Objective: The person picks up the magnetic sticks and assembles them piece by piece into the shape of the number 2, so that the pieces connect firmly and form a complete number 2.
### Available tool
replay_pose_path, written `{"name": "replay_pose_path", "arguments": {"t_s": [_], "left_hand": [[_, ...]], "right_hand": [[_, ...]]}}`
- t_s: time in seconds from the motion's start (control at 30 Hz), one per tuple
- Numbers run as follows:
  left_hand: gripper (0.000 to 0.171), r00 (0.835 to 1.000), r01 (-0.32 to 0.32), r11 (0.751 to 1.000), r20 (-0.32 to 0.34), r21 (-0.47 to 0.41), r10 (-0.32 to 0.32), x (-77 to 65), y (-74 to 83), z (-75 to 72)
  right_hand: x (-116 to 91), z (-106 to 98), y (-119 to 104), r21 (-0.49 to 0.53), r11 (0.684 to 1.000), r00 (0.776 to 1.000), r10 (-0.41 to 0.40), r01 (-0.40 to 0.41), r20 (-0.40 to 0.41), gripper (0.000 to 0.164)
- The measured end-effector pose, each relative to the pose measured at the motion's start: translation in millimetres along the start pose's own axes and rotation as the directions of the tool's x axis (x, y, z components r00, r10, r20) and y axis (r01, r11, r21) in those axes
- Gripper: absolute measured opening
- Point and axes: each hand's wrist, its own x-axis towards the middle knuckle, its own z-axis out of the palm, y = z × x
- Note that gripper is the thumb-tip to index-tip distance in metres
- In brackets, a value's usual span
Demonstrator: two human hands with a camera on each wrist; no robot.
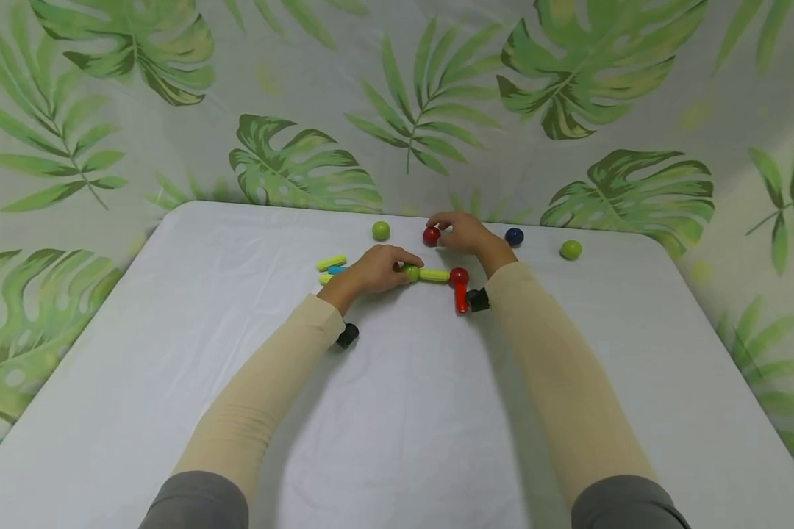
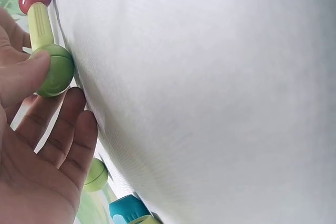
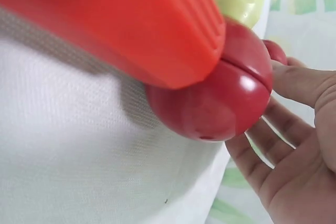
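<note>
My left hand [image 1: 376,270] pinches a green ball [image 1: 411,273] between thumb and fingers. From that ball a yellow-green rod [image 1: 434,275] runs right to a red ball [image 1: 459,275], and a red rod [image 1: 461,298] points from there toward me. In the left wrist view, the thumb lies on the green ball [image 2: 59,73] while the other fingers spread below it. Farther back, my right hand [image 1: 466,234] has its thumb and fingers around a loose red ball [image 1: 431,236]. The right wrist view shows this ball [image 3: 275,51] largely hidden behind the joined red one [image 3: 215,95].
Along the far table edge lie a green ball [image 1: 380,231], a blue ball [image 1: 514,236] and another green ball [image 1: 571,250]. Yellow-green rods [image 1: 331,262] and a blue rod [image 1: 337,270] lie left of my left hand. A leaf-patterned cloth [image 1: 304,165] hangs behind the white table [image 1: 384,411].
</note>
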Motion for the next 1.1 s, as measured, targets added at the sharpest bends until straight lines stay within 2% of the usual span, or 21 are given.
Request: {"name": "replay_pose_path", "arguments": {"t_s": [0.13, 0.4, 0.57, 0.7, 0.87, 1.1], "left_hand": [[0.037, 1.0, 0.009, 1.0, 0.006, 0.001, -0.009, 0.8, 1.2, 0.6], [0.037, 1.0, 0.006, 1.0, 0.003, -0.005, -0.006, 1.5, 1.0, 2.2], [0.037, 1.0, 0.001, 1.0, 0.001, -0.012, -0.001, 2.1, 1.7, 2.8], [0.037, 1.0, 0.009, 1.0, 0.011, -0.013, -0.009, 2.7, 3.3, 3.6], [0.037, 1.0, 0.024, 0.999, 0.013, -0.024, -0.024, 2.4, 4.1, 3.3], [0.037, 1.0, 0.025, 0.999, -0.001, -0.025, -0.025, -0.2, 0.9, 1.8]], "right_hand": [[-1.4, 1.9, 2.8, 0.011, 1.0, 1.0, 0.001, 0.0, -0.018, 0.04], [-5.7, 4.6, 5.4, 0.001, 1.0, 1.0, -0.017, 0.017, -0.024, 0.04], [-13.3, -0.8, 11.5, 0.01, 1.0, 0.999, -0.002, 0.003, -0.033, 0.038], [-21.6, -11.3, 20.5, 0.033, 0.999, 0.997, -0.003, 0.005, -0.072, 0.039], [-35.9, -24.8, 32.2, 0.045, 0.998, 0.991, -0.048, 0.054, -0.125, 0.039], [-62.3, -33.5, 46.7, 0.04, 0.993, 0.984, -0.102, 0.109, -0.147, 0.037]]}}
